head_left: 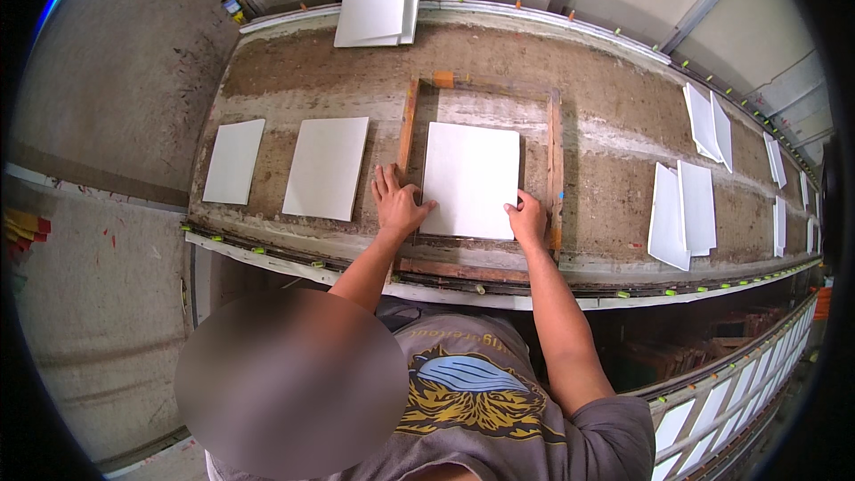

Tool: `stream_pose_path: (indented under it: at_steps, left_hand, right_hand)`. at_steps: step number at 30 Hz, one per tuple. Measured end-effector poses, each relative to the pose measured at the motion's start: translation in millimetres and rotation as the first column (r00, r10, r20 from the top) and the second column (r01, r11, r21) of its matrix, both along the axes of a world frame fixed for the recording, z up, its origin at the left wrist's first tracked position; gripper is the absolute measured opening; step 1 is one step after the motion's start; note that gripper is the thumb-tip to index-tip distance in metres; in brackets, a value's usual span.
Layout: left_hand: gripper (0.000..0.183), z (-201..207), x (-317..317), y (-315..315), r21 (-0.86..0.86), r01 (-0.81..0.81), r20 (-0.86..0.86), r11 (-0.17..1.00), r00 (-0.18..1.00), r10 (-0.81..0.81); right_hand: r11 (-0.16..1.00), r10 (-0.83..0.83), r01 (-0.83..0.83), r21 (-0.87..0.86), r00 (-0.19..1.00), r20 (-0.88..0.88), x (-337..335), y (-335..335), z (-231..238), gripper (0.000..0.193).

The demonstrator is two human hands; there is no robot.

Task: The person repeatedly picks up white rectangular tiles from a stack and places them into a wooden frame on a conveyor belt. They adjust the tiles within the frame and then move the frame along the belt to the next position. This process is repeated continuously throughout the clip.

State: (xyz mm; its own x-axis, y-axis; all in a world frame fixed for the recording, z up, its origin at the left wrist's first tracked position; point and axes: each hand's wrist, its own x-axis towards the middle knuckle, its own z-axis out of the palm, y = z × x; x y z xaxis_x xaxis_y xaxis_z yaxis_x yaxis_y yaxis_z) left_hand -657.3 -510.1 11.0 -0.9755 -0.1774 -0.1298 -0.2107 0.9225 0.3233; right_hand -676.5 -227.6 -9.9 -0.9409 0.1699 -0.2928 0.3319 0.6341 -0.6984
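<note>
A blank white rectangular panel [472,180] lies at the middle of a long table, within the outline of a worn wooden frame [555,160]. At the panel's lower left edge is my left hand [399,203]; its fingers are spread over the frame's left bar and its thumb touches the panel. My right hand [527,218] grips the lower right edge, with thumb and forefinger close together and the other fingers curled. Farther left, two more white panels, a larger one [327,167] and a smaller-looking one [234,161], lie flat.
The stained brown table [614,116] has small yellow-green and orange clips along its edges. Stacked white panels [372,7] lie at its far edge. Several overlapping panels [696,209] lie to the right. Another rack or table [739,392] with white panels runs at the lower right.
</note>
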Motion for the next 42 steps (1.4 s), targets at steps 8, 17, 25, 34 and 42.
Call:
stream_pose_path:
  at_steps: [8,17,25,34,42]
  left_hand:
    - [0.046,3.5,-0.1,1.9,-0.019,-0.001,0.021,1.0,1.0,0.002]
    - [0.05,-1.9,-0.8,2.2,-0.02,0.01,-0.019,1.0,1.0,-0.01]
    - [0.075,-3.6,1.7,8.7,-0.079,0.026,-0.125,0.997,0.992,-0.036]
    - [0.06,-31.5,-35.5,64.7,-0.033,0.34,-0.145,0.94,0.929,-0.341]
    - [0.074,-45.6,-43.1,74.5,-0.041,0.386,-0.051,0.922,0.92,-0.388]
  right_hand:
    - [1.0,0.011,-0.01,0.009,0.999,-0.046,1.0,2.5,-5.7,0.045]
    - [0.999,0.011,-0.011,0.03,1.0,-0.008,-0.5,2.8,-6.9,0.05]
    - [0.986,0.071,-0.064,0.151,0.997,-0.04,1.6,-5.3,14.5,0.071]
    - [0.87,0.336,-0.238,0.432,0.927,-0.165,-26.9,-36.6,-0.5,0.071]
    - [0.809,0.364,-0.264,0.524,0.927,-0.095,-33.8,-42.2,-34.2,0.074]
